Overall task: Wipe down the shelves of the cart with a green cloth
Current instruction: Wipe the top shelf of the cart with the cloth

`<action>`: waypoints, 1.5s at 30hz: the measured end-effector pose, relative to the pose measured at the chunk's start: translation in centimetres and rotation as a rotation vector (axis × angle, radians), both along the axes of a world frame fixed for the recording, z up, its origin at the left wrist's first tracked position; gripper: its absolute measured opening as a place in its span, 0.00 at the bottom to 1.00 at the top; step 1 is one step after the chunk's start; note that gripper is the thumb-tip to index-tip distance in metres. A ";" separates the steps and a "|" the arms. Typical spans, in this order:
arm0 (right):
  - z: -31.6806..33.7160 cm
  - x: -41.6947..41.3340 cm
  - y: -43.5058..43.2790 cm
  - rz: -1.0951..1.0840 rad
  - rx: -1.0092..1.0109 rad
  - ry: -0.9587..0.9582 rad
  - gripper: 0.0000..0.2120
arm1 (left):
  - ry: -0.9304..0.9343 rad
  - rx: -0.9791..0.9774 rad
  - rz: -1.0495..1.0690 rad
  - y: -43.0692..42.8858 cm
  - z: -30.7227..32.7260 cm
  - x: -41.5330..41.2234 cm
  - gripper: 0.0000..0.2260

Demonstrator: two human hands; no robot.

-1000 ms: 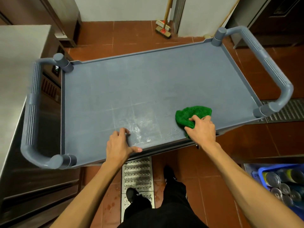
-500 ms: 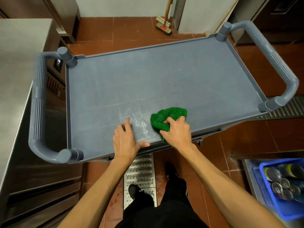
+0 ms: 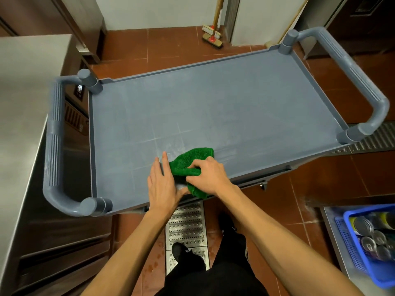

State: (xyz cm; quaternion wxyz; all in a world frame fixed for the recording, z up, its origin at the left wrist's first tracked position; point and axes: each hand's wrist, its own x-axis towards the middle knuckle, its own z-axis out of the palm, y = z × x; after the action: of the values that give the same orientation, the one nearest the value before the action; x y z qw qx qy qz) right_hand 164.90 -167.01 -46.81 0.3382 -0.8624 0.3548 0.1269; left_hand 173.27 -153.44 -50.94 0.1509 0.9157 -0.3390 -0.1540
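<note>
A grey-blue plastic cart fills the middle of the head view, and its top shelf (image 3: 224, 107) shows pale wipe streaks near the front edge. My right hand (image 3: 208, 175) grips a bunched green cloth (image 3: 190, 162) pressed on the shelf at that front edge. Part of the cloth hangs over the rim below my hand. My left hand (image 3: 163, 184) lies flat on the shelf with fingers apart, right beside the cloth and touching its left side. The lower shelves are hidden under the top one.
Curved handles stand at the cart's left end (image 3: 53, 146) and right end (image 3: 350, 75). A steel counter (image 3: 19, 116) is at the left. A blue basket of cans (image 3: 376, 242) sits at the lower right. A floor drain grate (image 3: 186, 225) lies by my feet; a broom (image 3: 212, 38) leans far back.
My right hand has dragged the green cloth leftward along the shelf's front edge until it meets my left hand. The left hand stayed flat on the shelf. The view shifted slightly.
</note>
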 end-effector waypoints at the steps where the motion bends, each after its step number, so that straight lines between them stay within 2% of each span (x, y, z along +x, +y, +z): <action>1: 0.1 0.1 -0.1 0.015 0.011 0.002 0.19 | 0.011 -0.011 -0.001 0.0 0.0 0.0 0.62; 11: 0.8 1.3 1.4 0.172 0.061 -0.039 0.18 | 0.164 -0.142 0.070 3.5 1.5 1.0 0.60; 16: 1.1 1.7 1.7 0.196 0.133 -0.098 0.18 | 0.180 -0.192 0.096 5.9 1.8 1.4 0.58; 21: 0.8 1.8 2.1 0.222 0.141 -0.091 0.20 | 0.199 -0.188 0.084 7.0 2.0 1.2 0.47; 25: 0.4 1.4 1.8 0.205 0.103 -0.067 0.21 | 0.183 -0.196 0.027 5.9 2.3 0.8 0.31; 27: 0.4 1.0 1.2 0.197 0.081 -0.068 0.21 | 0.206 -0.210 0.020 4.9 2.3 0.4 0.29; 32: 0.5 -0.8 -1.6 0.175 0.035 -0.069 0.20 | 0.271 -0.220 0.011 2.3 1.8 -1.1 0.30; 45: 0.9 -8.1 -11.3 0.004 -0.047 -0.062 0.20 | 0.219 -0.242 -0.223 -7.8 2.1 -6.2 0.31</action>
State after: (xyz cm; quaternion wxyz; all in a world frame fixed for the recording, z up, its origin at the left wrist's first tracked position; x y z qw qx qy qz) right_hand 156.82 -178.34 -45.93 0.3282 -0.8744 0.3452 0.0924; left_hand 167.11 -161.21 -48.82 0.2778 0.8255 -0.4360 -0.2265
